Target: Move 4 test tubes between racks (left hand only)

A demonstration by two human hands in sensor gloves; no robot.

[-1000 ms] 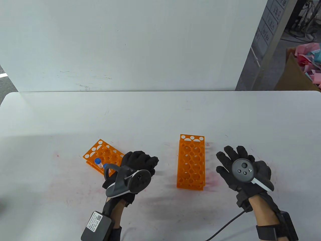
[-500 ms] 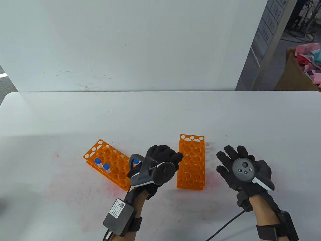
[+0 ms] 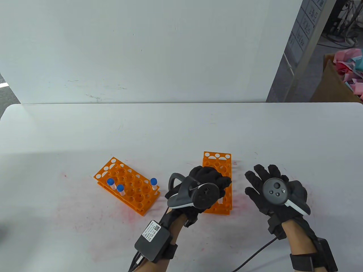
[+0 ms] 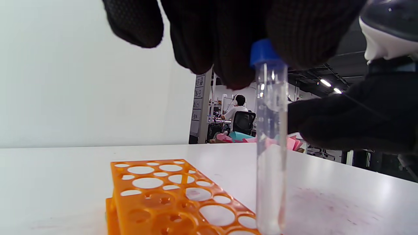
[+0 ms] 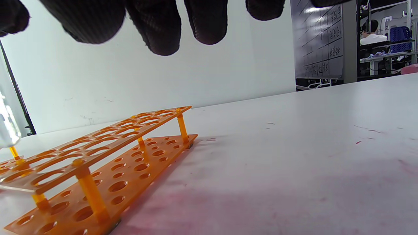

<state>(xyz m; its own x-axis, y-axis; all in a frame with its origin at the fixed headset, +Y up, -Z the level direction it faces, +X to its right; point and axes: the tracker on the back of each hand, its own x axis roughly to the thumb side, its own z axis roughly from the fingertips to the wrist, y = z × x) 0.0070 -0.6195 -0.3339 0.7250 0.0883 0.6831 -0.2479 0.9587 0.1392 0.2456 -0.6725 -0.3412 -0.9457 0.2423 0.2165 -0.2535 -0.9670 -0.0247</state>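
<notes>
My left hand (image 3: 211, 181) hovers over the near half of the right orange rack (image 3: 217, 167). In the left wrist view its fingers (image 4: 228, 49) pinch the blue cap of a clear test tube (image 4: 271, 147), held upright. The tube's bottom is just above the rack's (image 4: 169, 189) near holes. The left orange rack (image 3: 127, 184) holds three blue-capped tubes: two at its left edge (image 3: 110, 183) (image 3: 120, 189) and one at its right corner (image 3: 154, 183). My right hand (image 3: 269, 184) lies open and flat, empty, right of the right rack.
A white wall panel (image 3: 141, 51) stands behind the table's far edge. A cardboard box of pink scraps (image 3: 346, 76) sits off the table at the far right. The white tabletop (image 3: 181, 127) has faint pink stains around the racks.
My left hand moved right from the left rack to above the right rack, carrying one tube. The left rack now shows three tubes. My right hand has not moved.
</notes>
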